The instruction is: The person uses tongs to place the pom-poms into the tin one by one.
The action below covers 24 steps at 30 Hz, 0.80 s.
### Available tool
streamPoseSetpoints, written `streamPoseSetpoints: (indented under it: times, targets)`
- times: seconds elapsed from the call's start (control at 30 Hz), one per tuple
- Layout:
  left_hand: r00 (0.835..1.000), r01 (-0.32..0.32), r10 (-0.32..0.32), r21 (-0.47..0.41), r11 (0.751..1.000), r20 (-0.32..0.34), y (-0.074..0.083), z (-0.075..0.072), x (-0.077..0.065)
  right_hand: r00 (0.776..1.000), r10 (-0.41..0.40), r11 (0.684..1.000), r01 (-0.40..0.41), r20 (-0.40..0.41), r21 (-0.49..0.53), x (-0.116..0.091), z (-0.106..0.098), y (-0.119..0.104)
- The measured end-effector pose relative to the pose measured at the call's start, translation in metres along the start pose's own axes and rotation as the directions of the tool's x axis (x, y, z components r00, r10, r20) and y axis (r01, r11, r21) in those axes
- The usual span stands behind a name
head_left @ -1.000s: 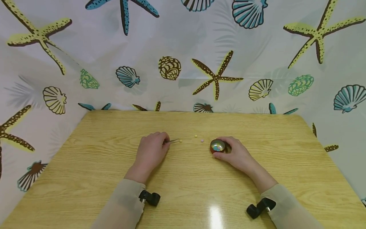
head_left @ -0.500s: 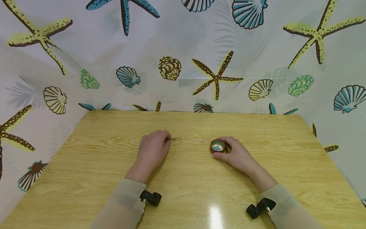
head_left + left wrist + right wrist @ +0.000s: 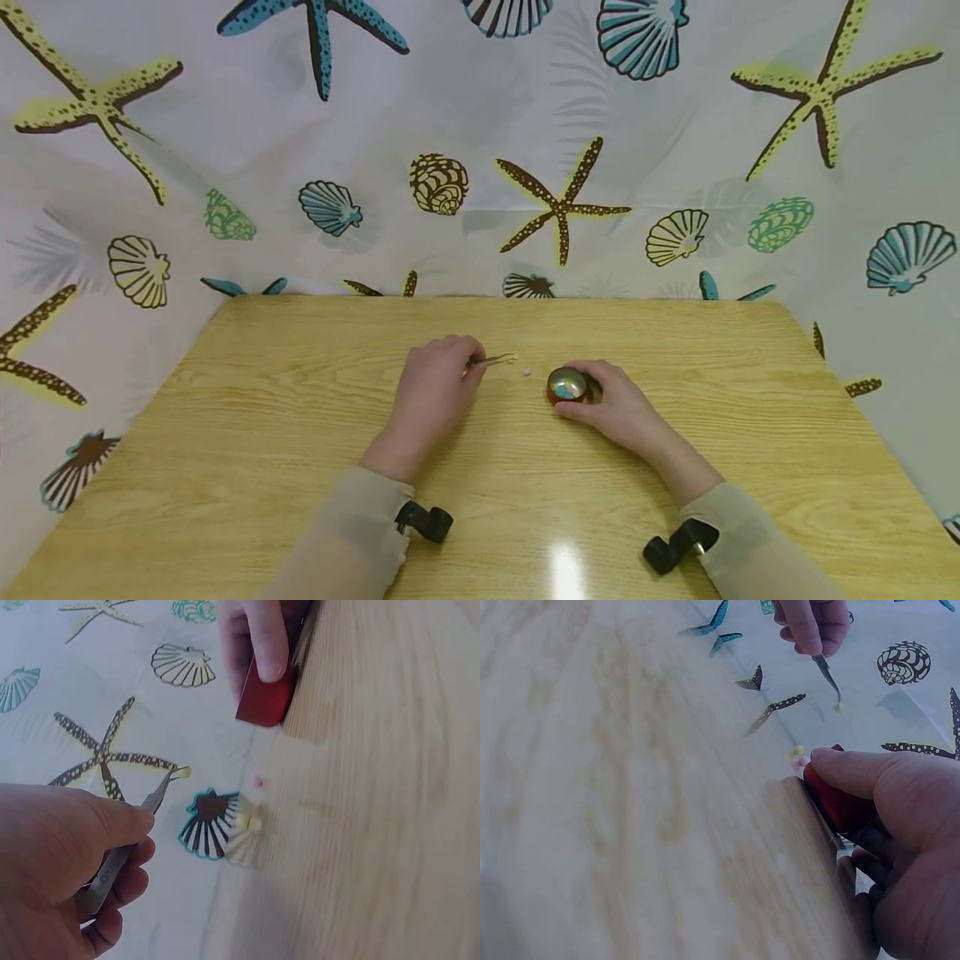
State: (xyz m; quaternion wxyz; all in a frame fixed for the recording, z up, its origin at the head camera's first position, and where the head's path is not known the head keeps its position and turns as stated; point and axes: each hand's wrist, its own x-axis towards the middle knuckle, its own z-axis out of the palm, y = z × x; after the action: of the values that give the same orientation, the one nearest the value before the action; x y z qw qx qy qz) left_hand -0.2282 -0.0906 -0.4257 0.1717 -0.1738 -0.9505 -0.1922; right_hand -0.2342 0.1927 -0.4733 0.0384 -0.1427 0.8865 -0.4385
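My left hand (image 3: 438,379) pinches a pair of metal tweezers (image 3: 124,859) with bent fine tips. A small yellow bead (image 3: 186,772) sits between those tips, held up off the table. Round the side of a small red cup (image 3: 567,387) my right hand (image 3: 613,402) is curled, keeping it on the tabletop. The cup has a shiny metallic inside, and several coloured beads lie at its bottom. Left of the cup a pink bead (image 3: 527,372) rests on the wood. Close to it lies another yellow bead (image 3: 244,821), which overlaps the tweezer tips in the head view.
The wooden table (image 3: 480,517) runs back to a white cloth (image 3: 390,108) printed with shells and starfish, which also hangs at both sides. A black wrist mount (image 3: 425,522) is on the left sleeve and another mount (image 3: 678,546) on the right.
My left hand has moved right with the tweezers, carrying the yellow bead from its spot toward the cup. My right hand and the cup stay in place. The head view has shifted slightly.
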Motion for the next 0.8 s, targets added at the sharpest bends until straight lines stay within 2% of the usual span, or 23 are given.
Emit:
streamPoseSetpoints:
  times: [0.3,0.47,0.63,0.8]
  targets:
    - [0.999,-0.039,0.039,-0.022,0.999,0.020,0.025,0.008,0.002,1.000,-0.004,1.000,0.004,-0.006,0.009,0.001,0.002,0.000]
    - [0.997,-0.063,0.064,-0.015,0.998,0.033,0.032,0.013,0.002,1.000,-0.012,1.000,0.012,-0.008,0.000,0.001,0.001,0.001]
    - [0.996,-0.053,0.053,-0.001,0.999,0.074,0.037,0.016,0.002,1.000,-0.009,1.000,0.009,-0.008,-0.007,0.001,0.001,0.001]
    - [0.995,-0.062,0.064,-0.020,0.998,0.080,0.039,0.018,0.002,1.000,-0.007,1.000,0.007,-0.012,-0.008,0.001,0.000,0.000]
